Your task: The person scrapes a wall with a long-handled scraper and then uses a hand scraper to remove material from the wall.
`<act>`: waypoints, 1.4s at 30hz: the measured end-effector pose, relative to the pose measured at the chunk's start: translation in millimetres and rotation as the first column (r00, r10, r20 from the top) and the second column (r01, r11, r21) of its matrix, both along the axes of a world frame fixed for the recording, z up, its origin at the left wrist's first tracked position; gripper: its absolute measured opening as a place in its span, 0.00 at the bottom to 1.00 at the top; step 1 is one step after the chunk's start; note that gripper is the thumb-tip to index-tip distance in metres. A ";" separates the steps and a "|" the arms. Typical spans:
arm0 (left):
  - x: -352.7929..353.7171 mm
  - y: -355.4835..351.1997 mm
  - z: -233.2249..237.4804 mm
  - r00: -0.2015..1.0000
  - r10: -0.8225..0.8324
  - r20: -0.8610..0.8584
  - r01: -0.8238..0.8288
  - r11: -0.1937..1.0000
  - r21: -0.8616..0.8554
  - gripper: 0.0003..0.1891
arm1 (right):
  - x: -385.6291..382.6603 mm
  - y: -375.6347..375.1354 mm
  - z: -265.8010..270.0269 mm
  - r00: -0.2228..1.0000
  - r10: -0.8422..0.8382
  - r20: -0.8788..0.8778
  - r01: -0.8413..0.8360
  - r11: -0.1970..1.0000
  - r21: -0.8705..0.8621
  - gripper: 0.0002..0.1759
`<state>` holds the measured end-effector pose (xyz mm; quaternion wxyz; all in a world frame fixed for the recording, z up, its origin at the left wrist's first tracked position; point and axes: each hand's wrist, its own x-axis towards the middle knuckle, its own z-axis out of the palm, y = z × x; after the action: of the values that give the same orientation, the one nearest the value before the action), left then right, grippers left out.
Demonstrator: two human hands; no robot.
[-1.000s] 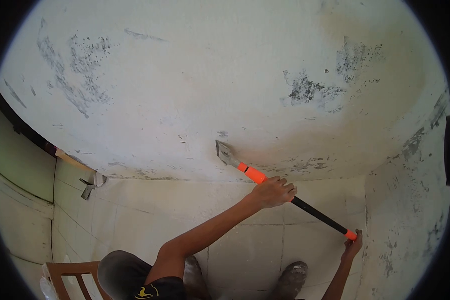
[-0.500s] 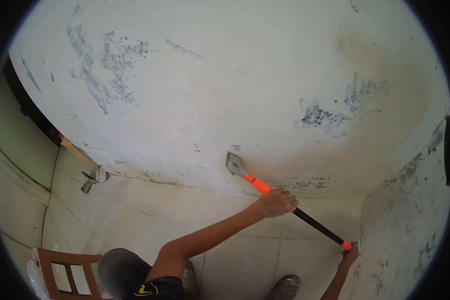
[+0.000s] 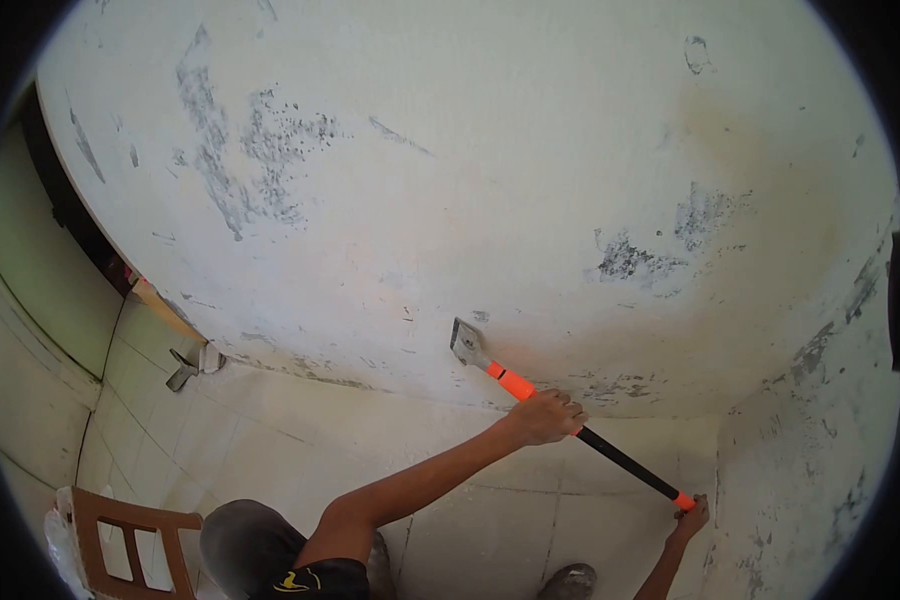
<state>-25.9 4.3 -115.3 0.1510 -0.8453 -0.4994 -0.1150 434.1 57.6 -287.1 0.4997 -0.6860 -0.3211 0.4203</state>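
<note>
Two hands work a long-handled scraper [image 3: 570, 430] against a flaking white wall [image 3: 490, 180].

The scraper's blade [image 3: 465, 343] lies flat on the wall, low down, just above the line where the wall meets the tiled floor [image 3: 440, 480]; the black shaft slants away from the wall down to the right. The left hand [image 3: 545, 415] has its fingers wrapped tight round the shaft just below the orange collar, close to the wall. The right hand [image 3: 692, 518] is closed on the orange end cap, farthest from the wall's scraped spot. A metal bracket [image 3: 185, 368] sits at the foot of the wall to the left, and a wooden chair [image 3: 120, 540] stands well out from the wall. A yellow mark [image 3: 292, 580] on the dark garment is too small to read.
</note>
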 end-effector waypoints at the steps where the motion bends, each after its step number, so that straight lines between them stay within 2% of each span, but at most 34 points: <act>1: -2.8 -0.7 0.4 1.000 -0.002 0.000 0.002 1.000 0.004 0.15 | 7.5 7.3 -20.7 1.000 -0.002 0.000 0.002 1.000 0.004 0.17; 2: -9.1 -1.8 -0.5 1.000 -0.009 0.012 0.008 0.999 0.042 0.15 | 20.1 19.3 -68.5 0.874 -0.018 0.486 -0.115 0.964 0.241 0.17; 3: -14.6 -2.9 -0.9 1.000 -0.019 0.023 0.017 0.997 0.079 0.15 | 27.9 25.5 -93.6 0.535 -0.161 0.829 -0.318 0.871 0.374 0.17; 4: -19.5 -5.5 -0.1 0.999 -0.027 0.019 0.026 0.996 0.082 0.15 | 22.7 10.7 -76.9 0.536 -0.167 0.827 -0.310 0.872 0.377 0.17; 5: -25.0 -9.3 0.8 1.000 0.008 -0.022 -0.007 0.999 0.040 0.16 | -21.5 1.2 -43.5 0.486 0.083 0.870 -0.354 0.929 0.109 0.17; 6: -29.0 -11.3 1.7 0.997 0.040 -0.066 -0.040 0.999 0.000 0.17 | -76.3 -8.0 11.4 0.430 0.334 0.839 -0.381 0.909 -0.166 0.17; 7: -29.9 -12.1 2.0 0.997 0.029 -0.069 -0.029 1.000 -0.001 0.17 | -99.6 -17.1 37.9 0.436 0.330 0.838 -0.372 0.913 -0.166 0.17; 9: -28.7 -10.1 1.2 0.994 0.086 -0.071 -0.082 0.995 0.053 0.18 | -133.8 -26.1 81.4 0.394 0.346 0.851 -0.531 0.842 -0.097 0.19; 10: -27.4 -9.2 0.5 0.994 0.080 -0.073 -0.076 0.996 0.052 0.18 | -147.0 -29.8 102.1 0.398 0.346 0.850 -0.526 0.845 -0.097 0.19; 12: -26.2 -6.6 0.6 0.995 0.090 -0.053 -0.086 0.994 0.071 0.18 | -172.3 -32.2 141.3 0.109 0.270 0.957 -0.738 0.667 -0.104 0.20; 13: -24.6 -7.9 1.1 0.994 0.091 -0.056 -0.087 0.994 0.069 0.18 | -188.7 -36.7 160.2 0.111 0.272 0.956 -0.739 0.666 -0.103 0.20; 15: -21.4 -8.4 6.7 0.997 0.070 -0.045 -0.065 0.992 0.105 0.17 | -223.2 -39.8 191.6 0.177 0.434 0.883 -0.897 0.441 -0.037 0.21; 16: -19.0 -8.4 8.2 0.996 0.077 -0.049 -0.071 0.992 0.105 0.17 | -237.9 -37.2 196.5 0.178 0.435 0.882 -0.900 0.435 -0.033 0.21; 18: -13.1 -5.4 8.9 0.998 0.029 0.053 -0.036 0.989 0.146 0.16 | -263.7 -31.3 195.4 0.242 0.521 0.819 -0.849 0.522 -0.082 0.19; 19: -10.0 -3.4 8.1 0.998 0.034 0.053 -0.042 0.987 0.152 0.16 | -264.4 -27.7 190.2 0.239 0.517 0.822 -0.852 0.517 -0.078 0.19; 21: -1.0 0.4 4.0 0.998 0.027 0.053 -0.032 0.995 0.095 0.09 | -254.5 -21.9 178.5 0.154 0.340 0.928 -0.817 0.571 -0.073 0.18; 22: 1.7 0.6 1.3 0.998 0.029 0.052 -0.034 0.994 0.101 0.09 | -253.7 -24.7 174.5 0.155 0.335 0.929 -0.819 0.570 -0.069 0.18; 24: 2.7 0.0 -1.0 0.998 -0.052 0.037 0.048 0.994 0.100 0.10 | -254.0 -31.8 168.4 0.175 0.332 0.927 -0.739 0.667 -0.100 0.17; 26: -9.5 -1.5 -1.8 0.997 -0.064 0.033 0.058 0.984 0.167 0.12 | -265.6 -34.3 159.9 0.197 0.299 0.934 -0.739 0.672 -0.059 0.17; 27: -14.7 -5.4 -3.1 0.996 -0.085 0.027 0.077 0.972 0.222 0.14 | -273.3 -36.7 160.8 0.222 0.344 0.912 -0.737 0.672 -0.074 0.16; 30: -25.1 -11.9 -3.8 0.999 -0.033 0.019 0.030 0.985 0.171 0.14 | -281.3 -36.2 153.6 0.268 0.385 0.883 -0.745 0.664 -0.063 0.14; 32: -13.7 -5.0 -4.3 0.998 -0.044 0.040 0.036 0.981 0.191 0.14 | -277.2 -32.0 150.6 0.322 0.351 0.879 -0.761 0.648 0.020 0.12; 37: 7.7 10.8 -13.6 0.998 -0.052 0.027 0.047 0.986 0.163 0.16 | -257.2 -20.9 156.4 0.280 0.341 0.897 -0.711 0.701 -0.045 0.10; 39: -2.8 9.1 -13.0 0.997 -0.061 0.057 0.047 0.974 0.224 0.14 | -265.6 -20.7 160.4 0.257 0.366 0.895 -0.707 0.702 -0.084 0.10; 42: -16.2 -5.4 -9.1 0.996 -0.006 0.088 -0.006 0.990 0.139 0.10 | -277.4 -26.3 155.9 0.222 0.420 0.880 -0.742 0.659 -0.128 0.08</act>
<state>-42.0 -1.1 -124.4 0.1873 -0.8268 -0.4964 -0.1866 156.8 31.3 -131.2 0.1748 -0.5292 -0.8216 0.1195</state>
